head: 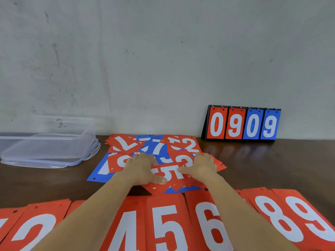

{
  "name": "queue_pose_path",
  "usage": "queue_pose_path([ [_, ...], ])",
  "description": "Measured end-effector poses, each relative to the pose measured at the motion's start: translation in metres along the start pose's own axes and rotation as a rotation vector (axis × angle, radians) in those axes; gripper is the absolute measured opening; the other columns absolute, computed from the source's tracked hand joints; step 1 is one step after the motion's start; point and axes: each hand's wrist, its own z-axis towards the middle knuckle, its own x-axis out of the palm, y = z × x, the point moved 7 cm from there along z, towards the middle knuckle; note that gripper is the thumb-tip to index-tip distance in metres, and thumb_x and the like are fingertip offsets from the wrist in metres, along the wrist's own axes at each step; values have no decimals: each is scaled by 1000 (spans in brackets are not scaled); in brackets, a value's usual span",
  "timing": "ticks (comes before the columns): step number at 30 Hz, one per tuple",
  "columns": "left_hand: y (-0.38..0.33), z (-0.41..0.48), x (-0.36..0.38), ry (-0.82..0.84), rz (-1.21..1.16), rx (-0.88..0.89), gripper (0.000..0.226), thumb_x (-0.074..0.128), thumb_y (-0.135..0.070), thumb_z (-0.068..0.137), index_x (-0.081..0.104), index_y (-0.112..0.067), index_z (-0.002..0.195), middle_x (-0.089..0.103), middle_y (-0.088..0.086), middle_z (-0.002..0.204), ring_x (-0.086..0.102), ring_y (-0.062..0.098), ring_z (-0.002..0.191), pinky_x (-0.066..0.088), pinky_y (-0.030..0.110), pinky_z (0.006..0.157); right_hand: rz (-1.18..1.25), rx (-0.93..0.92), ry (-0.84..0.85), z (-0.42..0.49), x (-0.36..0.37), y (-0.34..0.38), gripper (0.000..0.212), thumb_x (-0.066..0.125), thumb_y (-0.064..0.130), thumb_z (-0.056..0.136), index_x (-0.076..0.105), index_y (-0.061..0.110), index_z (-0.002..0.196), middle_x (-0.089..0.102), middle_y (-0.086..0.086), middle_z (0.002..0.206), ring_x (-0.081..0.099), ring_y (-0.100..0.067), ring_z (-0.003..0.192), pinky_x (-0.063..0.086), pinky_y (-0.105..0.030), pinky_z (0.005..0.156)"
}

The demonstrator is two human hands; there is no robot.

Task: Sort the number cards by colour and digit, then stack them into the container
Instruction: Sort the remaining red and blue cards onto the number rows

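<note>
Container: we see a clear plastic box (87, 134), open-topped and upright, resting on its flat lid (36, 164) on the desk (272, 169).
Mixed pile (157, 147): just right of the container, red and blue cards overlap at odd angles, white digits up; we read a red 7, blue 7, red 2 and red 3.
Red 5 card (174, 175): on the pile's side farthest from the container's back wall, turned askew.
Sorted row (163, 223): nearer us than the container, red cards side by side showing 2, 4, 5, 6, 8, 9.

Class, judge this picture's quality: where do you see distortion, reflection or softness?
Head view: the wide lens stretches and splays the near red cards; the dark tabletop faintly mirrors the scoreboard; light is soft and even; the clear container looks hazy.
</note>
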Motion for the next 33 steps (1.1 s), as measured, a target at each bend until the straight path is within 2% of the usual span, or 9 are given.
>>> queue_pose_path([
  [6, -4, -6, -6, -90, -147, 2, 52, 76, -50, 75, 44, -28, 110, 56, -7, 102, 54, 14, 93, 42, 33, 90, 196, 20, -87, 7, -2, -7, 57, 66, 37, 89, 46, 16, 138, 51, -7, 138, 53, -24, 121, 49, -36, 97],
  [11, 8, -14, -20, -221, -473, -39, 37, 78, -22, 80, 55, -21, 109, 56, -5, 111, 59, 16, 94, 53, 26, 69, 349, 39, -208, 4, -17, -23, 24, 59, 19, 94, 59, 13, 118, 63, -6, 120, 62, -19, 99, 54, -28, 75],
  [13, 15, -17, -27, -265, -521, -84, 43, 77, -21, 81, 59, -15, 119, 56, -5, 119, 57, 16, 102, 52, 26, 80, 403, 36, -246, 0, -28, -25, 16, 59, 18, 95, 60, 11, 110, 65, -7, 115, 61, -18, 93, 49, -25, 66],
  [15, 21, -21, -35, -313, -554, -112, 51, 74, -20, 85, 56, -8, 131, 58, 2, 128, 59, 20, 109, 52, 30, 90, 443, 32, -262, -4, -37, -26, 20, 60, 21, 95, 60, 12, 112, 65, -7, 117, 64, -22, 101, 51, -28, 72],
  [18, 19, -33, -48, -398, -624, -121, 35, 64, -12, 91, 60, -3, 125, 61, 1, 111, 59, 17, 95, 48, 15, 71, 498, 17, -277, -10, -49, -27, 20, 60, 23, 95, 59, 13, 112, 65, -7, 116, 65, -23, 102, 51, -27, 72],
  [22, 23, -45, -59, -501, -759, -162, 13, 54, -15, 96, 66, -18, 91, 66, 8, 89, 62, 26, 87, 52, 45, 83, 600, -23, -307, -17, -66, -25, 11, 57, 22, 96, 61, 12, 98, 65, -3, 102, 61, -15, 87, 45, -20, 59],
  [27, 20, -62, -69, -561, -877, -220, 14, 51, -11, 97, 60, -14, 106, 69, 10, 105, 67, 29, 91, 57, 44, 81, 880, -55, -322, -36, -90, -14, 22, 58, 16, 95, 65, -2, 85, 62, -6, 79, 58, -20, 81, 49, -28, 67],
  [31, 13, -73, -70, -551, -942, -250, 23, 56, -12, 95, 58, -10, 118, 68, 9, 115, 68, 29, 97, 57, 43, 82, 1047, -68, -268, -60, -97, 0, 27, 58, 19, 95, 65, -7, 96, 64, -26, 103, 60, -39, 101, 51, -49, 92],
  [33, 7, -79, -71, -550, -966, -260, 19, 58, -12, 95, 59, -12, 113, 68, 9, 115, 69, 28, 96, 58, 40, 79, 1072, -111, -235, -70, -96, 8, 26, 58, 21, 96, 65, -3, 89, 67, -21, 96, 63, -34, 98, 57, -42, 81],
])
